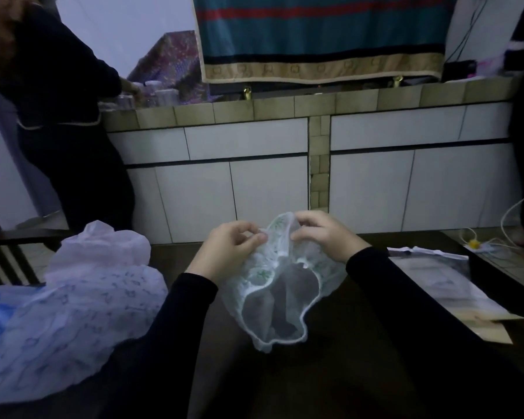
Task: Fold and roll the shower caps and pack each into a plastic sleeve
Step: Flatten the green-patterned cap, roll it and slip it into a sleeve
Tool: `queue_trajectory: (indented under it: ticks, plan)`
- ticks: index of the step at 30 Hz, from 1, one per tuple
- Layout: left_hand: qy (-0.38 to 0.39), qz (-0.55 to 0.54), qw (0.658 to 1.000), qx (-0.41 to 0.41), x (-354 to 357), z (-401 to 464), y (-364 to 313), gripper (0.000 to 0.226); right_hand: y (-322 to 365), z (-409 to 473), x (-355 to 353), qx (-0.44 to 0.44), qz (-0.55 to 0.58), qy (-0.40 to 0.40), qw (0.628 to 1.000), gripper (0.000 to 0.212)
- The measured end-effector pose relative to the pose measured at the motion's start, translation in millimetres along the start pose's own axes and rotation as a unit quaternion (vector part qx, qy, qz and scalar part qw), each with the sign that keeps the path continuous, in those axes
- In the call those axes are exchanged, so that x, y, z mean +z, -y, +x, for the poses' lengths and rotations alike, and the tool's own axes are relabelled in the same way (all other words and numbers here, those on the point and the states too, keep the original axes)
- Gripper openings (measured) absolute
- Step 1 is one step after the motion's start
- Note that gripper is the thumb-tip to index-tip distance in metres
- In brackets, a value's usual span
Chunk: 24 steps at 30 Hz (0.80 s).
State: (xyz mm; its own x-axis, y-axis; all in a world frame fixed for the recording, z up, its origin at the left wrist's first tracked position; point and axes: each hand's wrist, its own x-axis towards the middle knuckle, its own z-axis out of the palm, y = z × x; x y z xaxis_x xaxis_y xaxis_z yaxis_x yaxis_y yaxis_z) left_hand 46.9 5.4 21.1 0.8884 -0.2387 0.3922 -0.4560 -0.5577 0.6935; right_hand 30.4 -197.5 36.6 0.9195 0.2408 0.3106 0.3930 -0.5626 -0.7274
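A clear shower cap (274, 300) with a green print and a white elastic rim hangs open above the dark table (330, 373). My left hand (227, 247) pinches its upper edge from the left. My right hand (324, 234) pinches the same edge from the right, close to the left hand. The cap's mouth sags toward me. A heap of other shower caps (67, 306), white and blue printed, lies on the table at my left. Flat plastic sleeves (442, 282) lie at the right of the table.
A person in dark clothes (58, 116) stands at the left by a tiled counter (285, 107) holding jars. A patterned cloth (321, 37) hangs behind it. A white cable (515, 213) and a yellow plug (474, 244) lie at the far right.
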Motion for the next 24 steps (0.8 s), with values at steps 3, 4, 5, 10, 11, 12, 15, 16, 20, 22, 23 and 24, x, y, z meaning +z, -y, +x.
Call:
queue_trajectory:
  ticks: [3, 4, 5, 10, 11, 12, 15, 16, 20, 22, 23, 24]
  plan:
    - [-0.034, 0.045, 0.997, 0.054, -4.1, 0.6, -0.7, 0.009, -4.7, -1.3, 2.3, -0.015, -0.015, -0.038, 0.999, 0.062]
    - [-0.050, 0.029, 0.996, 0.063, -5.9, 0.5, -2.0, 0.011, -5.0, -3.5, 2.4, -0.009, -0.031, -0.058, 0.998, 0.060]
    - [-0.067, 0.006, 0.995, 0.068, -8.0, 0.4, -3.2, 0.013, -6.7, -4.3, 2.1, -0.001, -0.032, -0.072, 0.997, 0.056]
    - [-0.059, -0.094, 0.992, 0.061, -18.8, -0.1, -11.1, 0.025, -15.5, -4.2, -5.8, 0.057, -0.053, -0.070, 0.995, 0.031]
    - [-0.028, -0.112, 0.992, 0.059, -18.3, 1.6, -13.1, 0.024, -13.1, -3.8, -6.8, 0.051, -0.068, -0.070, 0.994, 0.026]
    - [-0.002, -0.130, 0.990, 0.054, -15.8, 4.0, -14.4, 0.021, -9.9, -2.7, -6.8, 0.033, -0.064, -0.079, 0.994, 0.023]
    - [0.061, -0.133, 0.989, 0.031, -2.3, 8.0, -12.1, 0.013, 1.8, 0.4, -3.3, -0.003, -0.033, -0.087, 0.996, 0.017]
    - [0.079, -0.118, 0.990, 0.020, 2.6, 7.1, -8.4, 0.011, 1.2, 1.7, -0.7, 0.002, -0.058, -0.084, 0.995, 0.014]
    - [0.070, -0.155, 0.984, -0.047, 8.2, -7.3, 5.9, 0.020, -23.5, 1.4, 5.1, 0.041, -0.077, -0.113, 0.990, 0.010]
    - [0.079, -0.156, 0.983, -0.061, 5.8, -15.8, 16.6, 0.034, -37.1, -1.6, 3.9, 0.069, -0.043, -0.125, 0.989, 0.013]
    - [0.096, -0.161, 0.979, -0.074, 5.3, -20.7, 20.4, 0.040, -43.5, -2.3, 3.1, 0.085, -0.031, -0.129, 0.988, 0.013]
    - [0.110, -0.178, 0.974, -0.088, 7.0, -24.0, 26.5, 0.047, -49.9, -2.8, 2.5, 0.099, -0.024, -0.133, 0.986, 0.014]
